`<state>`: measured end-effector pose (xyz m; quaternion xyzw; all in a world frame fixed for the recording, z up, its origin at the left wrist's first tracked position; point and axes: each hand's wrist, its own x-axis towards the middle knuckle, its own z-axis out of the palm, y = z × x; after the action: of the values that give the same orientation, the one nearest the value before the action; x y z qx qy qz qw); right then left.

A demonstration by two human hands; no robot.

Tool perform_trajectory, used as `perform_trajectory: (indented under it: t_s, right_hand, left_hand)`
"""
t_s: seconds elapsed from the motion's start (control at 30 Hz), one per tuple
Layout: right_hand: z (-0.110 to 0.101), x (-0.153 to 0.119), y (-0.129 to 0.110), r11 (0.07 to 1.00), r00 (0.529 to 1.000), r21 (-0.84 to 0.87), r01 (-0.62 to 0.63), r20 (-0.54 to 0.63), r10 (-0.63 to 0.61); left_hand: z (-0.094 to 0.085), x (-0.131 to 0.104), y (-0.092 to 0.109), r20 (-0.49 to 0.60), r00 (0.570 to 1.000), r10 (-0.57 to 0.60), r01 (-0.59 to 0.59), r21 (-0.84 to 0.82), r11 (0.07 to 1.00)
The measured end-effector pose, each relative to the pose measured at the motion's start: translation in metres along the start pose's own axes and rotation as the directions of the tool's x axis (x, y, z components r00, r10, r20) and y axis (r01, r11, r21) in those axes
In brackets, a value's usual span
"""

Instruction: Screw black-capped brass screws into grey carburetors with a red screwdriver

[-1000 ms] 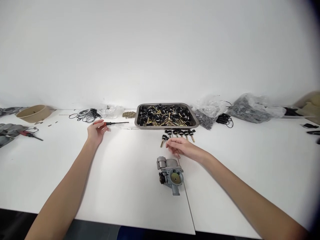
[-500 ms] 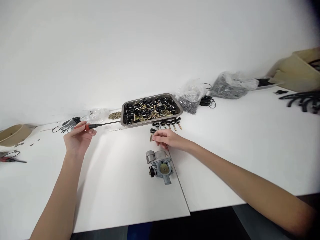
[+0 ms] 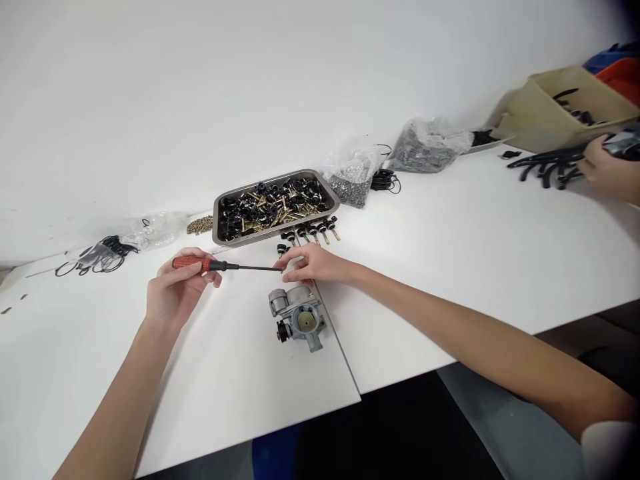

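Observation:
In my left hand [image 3: 183, 290] is a screwdriver [image 3: 193, 265] with a red and black handle, its thin shaft pointing right. The blade tip reaches the fingertips of my right hand [image 3: 313, 265]. Those fingers are bent in a pinch at the tip; whatever they hold is too small to make out. Just below lies a grey metal carburetor [image 3: 295, 317], its round bore with a brass-coloured plate facing me. Several black-headed parts with brass stems [image 3: 320, 231] lie in a row behind my right hand.
A metal tray [image 3: 270, 237] full of similar parts stands behind. Brass pieces [image 3: 200, 225] are piled left of it. Bags of small parts [image 3: 353, 177] and black rings [image 3: 385, 180] lie to its right. At far right, another person's hand [image 3: 607, 170] is near black hoses and a beige bin [image 3: 540, 110].
My left hand has brought the screwdriver rightward, so its tip now meets my right fingertips. The view has turned right, and another person's hand has come into sight.

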<state>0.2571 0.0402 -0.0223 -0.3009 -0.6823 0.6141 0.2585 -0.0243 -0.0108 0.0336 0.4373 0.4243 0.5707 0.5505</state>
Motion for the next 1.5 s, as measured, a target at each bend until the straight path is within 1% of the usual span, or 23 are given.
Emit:
perform_trajectory:
  t_s: [0.2,0.5,0.63,0.8,0.93,1.03,1.13,1.33,1.5]
  right_hand:
    - [0.001,0.000,-0.001,1.000,1.000,0.022,0.020,-0.011,-0.020]
    - [0.002,0.000,-0.001,0.999,0.999,0.023,0.040,0.007,-0.040]
    - [0.002,0.000,0.000,0.999,0.999,0.016,0.039,-0.012,-0.039]
    - [0.002,0.001,0.003,0.999,0.999,-0.012,0.031,-0.027,-0.031]
    - [0.002,0.002,0.005,0.999,0.998,-0.028,0.039,-0.041,-0.040]
    - [0.002,0.002,0.006,0.998,0.997,-0.038,0.047,-0.056,-0.049]
    - [0.003,0.002,0.007,0.997,0.996,-0.056,0.052,-0.063,-0.056]
    - [0.003,0.001,0.005,0.991,0.993,-0.122,0.052,-0.098,-0.064]
    - [0.003,0.000,0.004,0.979,0.990,-0.189,0.073,-0.108,-0.095]
  left_hand:
    - [0.000,0.000,-0.001,-0.014,1.000,-0.003,0.004,0.016,1.000]
    - [-0.001,0.001,-0.002,0.003,1.000,-0.002,0.002,0.018,1.000]
    - [-0.003,0.002,-0.003,0.011,1.000,0.003,-0.004,0.017,1.000]
    - [-0.004,0.002,-0.002,0.020,1.000,0.009,-0.009,0.039,0.999]
    - [0.000,0.000,0.001,0.020,1.000,0.013,-0.015,0.074,0.997]
    - [0.004,-0.002,0.003,0.016,0.999,0.039,-0.040,0.097,0.994]
    - [0.006,-0.003,0.004,0.033,0.998,0.062,-0.066,0.117,0.991]
    - [0.006,-0.003,0.004,0.060,0.994,0.087,-0.096,0.165,0.982]
    - [0.005,-0.004,0.005,0.077,0.992,0.096,-0.108,0.185,0.977]
